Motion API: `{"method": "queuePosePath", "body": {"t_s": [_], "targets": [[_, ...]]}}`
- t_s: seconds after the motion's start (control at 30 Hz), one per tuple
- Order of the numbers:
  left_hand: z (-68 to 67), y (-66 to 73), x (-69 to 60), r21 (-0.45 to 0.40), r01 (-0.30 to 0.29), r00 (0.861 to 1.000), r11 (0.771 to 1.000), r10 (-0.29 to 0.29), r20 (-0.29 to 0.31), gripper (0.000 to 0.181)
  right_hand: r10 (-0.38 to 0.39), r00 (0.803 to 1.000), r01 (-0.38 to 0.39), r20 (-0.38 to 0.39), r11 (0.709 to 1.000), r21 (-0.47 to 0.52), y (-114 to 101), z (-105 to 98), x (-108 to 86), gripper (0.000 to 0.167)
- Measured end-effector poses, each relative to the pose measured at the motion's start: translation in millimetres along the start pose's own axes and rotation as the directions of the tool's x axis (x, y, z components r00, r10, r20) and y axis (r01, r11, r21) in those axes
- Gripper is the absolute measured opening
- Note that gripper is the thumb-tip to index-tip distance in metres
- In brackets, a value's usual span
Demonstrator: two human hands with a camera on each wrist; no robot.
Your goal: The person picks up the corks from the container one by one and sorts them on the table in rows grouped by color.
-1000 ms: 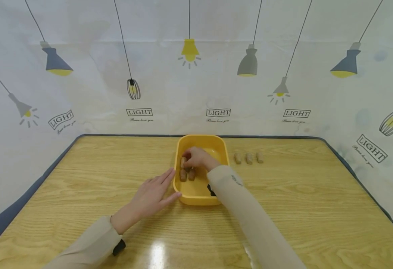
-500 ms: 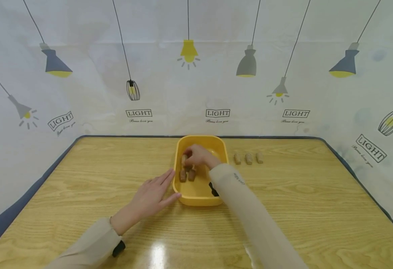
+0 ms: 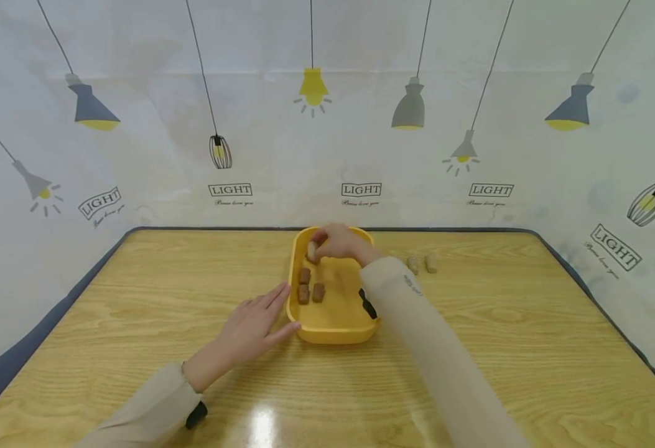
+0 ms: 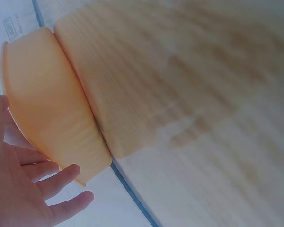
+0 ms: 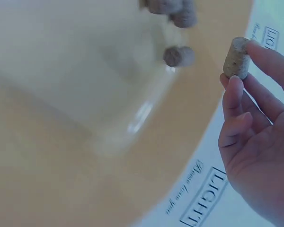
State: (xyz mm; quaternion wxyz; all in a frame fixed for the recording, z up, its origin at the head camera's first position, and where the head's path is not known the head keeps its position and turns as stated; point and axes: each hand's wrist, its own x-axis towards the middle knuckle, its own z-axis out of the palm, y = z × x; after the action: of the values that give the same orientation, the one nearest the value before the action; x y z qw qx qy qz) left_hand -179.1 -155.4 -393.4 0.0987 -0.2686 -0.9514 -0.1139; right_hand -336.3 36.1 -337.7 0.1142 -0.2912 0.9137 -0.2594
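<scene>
Inside the yellow tray [image 3: 335, 335], the right hand [image 3: 338, 241] pinches a light cork [image 3: 312, 251] above the tray's back left part. The right wrist view shows this cork [image 5: 237, 57] between the thumb and fingertips of the right hand [image 5: 265, 142]. Brown corks lie at the tray's left side, one [image 3: 304, 275] behind another [image 3: 303, 294], with a third [image 3: 318, 292] to the right. The left hand [image 3: 249, 326] rests against the tray's left wall, fingers extended; the left wrist view shows that hand [image 4: 23, 189] beside the tray's outer wall [image 4: 57, 99].
Two corks, one [image 3: 413, 264] left of the other [image 3: 430, 263], stand on the wooden table [image 3: 529, 336] right of the tray, near the right sleeve [image 3: 433, 342]. A white cloth printed with lamps [image 3: 282, 149] hangs behind the table.
The right hand has moved toward the tray's back with the light cork, uncovering a brown cork at the left side. The right forearm now hides one cork outside the tray. The left hand stays put.
</scene>
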Motion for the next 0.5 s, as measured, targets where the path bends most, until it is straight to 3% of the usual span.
{"method": "queuePosePath", "body": {"t_s": [0.5], "targets": [[-2.6, 1.8, 0.2, 0.002, 0.013, 1.0, 1.0, -0.013, 0.025, 0.072, -0.041, 0.999, 0.042, 0.009, 0.999, -0.032, 3.2, -36.9, -23.7, 0.036]]}}
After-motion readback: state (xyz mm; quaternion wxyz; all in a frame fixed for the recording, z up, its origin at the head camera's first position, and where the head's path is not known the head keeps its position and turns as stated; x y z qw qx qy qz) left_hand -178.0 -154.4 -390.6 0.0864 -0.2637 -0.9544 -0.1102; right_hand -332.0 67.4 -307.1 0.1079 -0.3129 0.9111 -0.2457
